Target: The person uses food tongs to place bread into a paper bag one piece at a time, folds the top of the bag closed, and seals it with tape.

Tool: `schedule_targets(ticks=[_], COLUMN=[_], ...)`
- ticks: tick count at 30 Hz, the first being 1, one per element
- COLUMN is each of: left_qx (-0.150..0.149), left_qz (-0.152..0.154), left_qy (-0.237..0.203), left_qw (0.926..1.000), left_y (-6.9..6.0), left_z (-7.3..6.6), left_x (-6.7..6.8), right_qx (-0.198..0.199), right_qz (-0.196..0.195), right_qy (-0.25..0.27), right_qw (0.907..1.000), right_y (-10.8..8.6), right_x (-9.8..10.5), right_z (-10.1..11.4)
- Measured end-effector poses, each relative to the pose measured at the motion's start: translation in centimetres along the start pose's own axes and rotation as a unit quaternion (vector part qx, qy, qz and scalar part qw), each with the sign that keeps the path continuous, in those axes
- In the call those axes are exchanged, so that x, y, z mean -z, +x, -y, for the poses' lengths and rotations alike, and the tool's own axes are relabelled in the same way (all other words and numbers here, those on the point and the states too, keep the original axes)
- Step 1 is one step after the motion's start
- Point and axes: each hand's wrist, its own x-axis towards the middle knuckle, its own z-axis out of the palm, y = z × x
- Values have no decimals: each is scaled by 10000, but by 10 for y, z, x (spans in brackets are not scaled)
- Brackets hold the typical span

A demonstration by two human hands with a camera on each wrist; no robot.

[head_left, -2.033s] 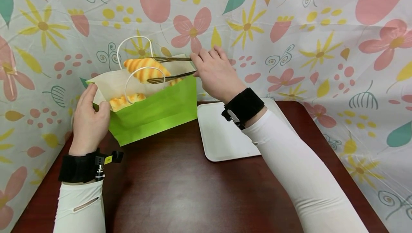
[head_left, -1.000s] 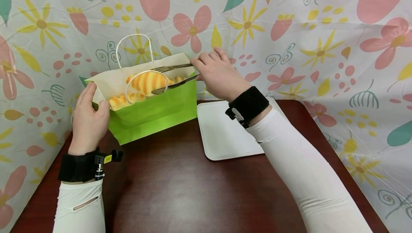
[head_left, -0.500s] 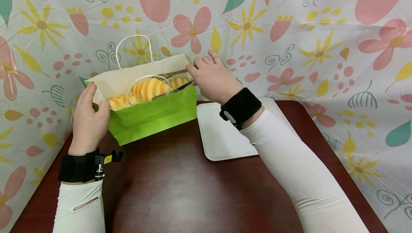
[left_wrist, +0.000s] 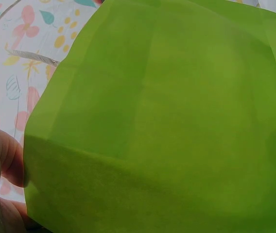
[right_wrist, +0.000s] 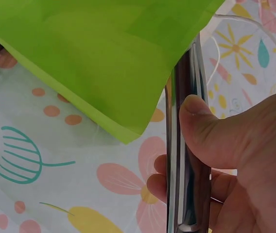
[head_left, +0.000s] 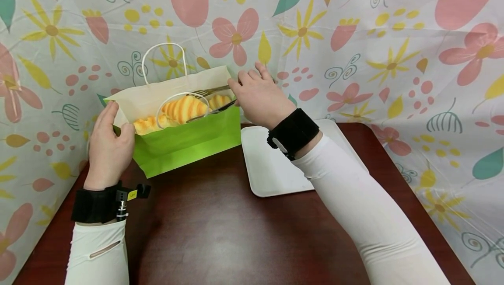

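A green paper bag [head_left: 189, 147] with white twisted handles stands tilted at the back left of the table. My left hand [head_left: 109, 151] holds its left side, thumb toward the front corner and fingers toward the back one. My right hand [head_left: 264, 100] grips metal tongs [right_wrist: 192, 160], thumb on one arm and fingers on the other. Inside the bag's mouth the tongs' ends lie on either side of a striped croissant [head_left: 184, 109]. A bumpy yellow bread [head_left: 148, 124] sits left of it, and another striped bread [head_left: 218, 101] shows at right. The bag's bottom inside is hidden.
A white tray [head_left: 269, 169] lies right of the bag, partly under my right forearm. The dark wooden table [head_left: 220, 232] extends in front. A flower-printed cloth [head_left: 354, 36] hangs close behind and at both sides.
My right hand has lowered the croissant with the tongs from above the rim down into the bag. Over the last half second it barely moves. The left hand stays on the bag.
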Motion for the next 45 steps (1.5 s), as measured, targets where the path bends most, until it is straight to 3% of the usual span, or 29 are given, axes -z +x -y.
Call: schedule_targets(ticks=[10, 22, 36, 45], left_qx=[4, 45, -13, 54], left_qz=[-61, -49, -68, -4], left_qy=[-1, 13, 30, 90], left_qw=[10000, 10000, 10000, 9999], left_y=[0, 0, 0, 0], left_z=[0, 0, 0, 0], left_x=[-1, 0, 0, 0], right_qx=[-15, -124, -136, -219], right_qz=[-82, 141, 28, 265], right_qy=[128, 207, 34, 65], right_qw=[9999, 9996, 9999, 9994], right_y=[-3, -2, -2, -3], right_x=[-1, 0, 6, 10], right_z=[-1, 0, 2, -1])
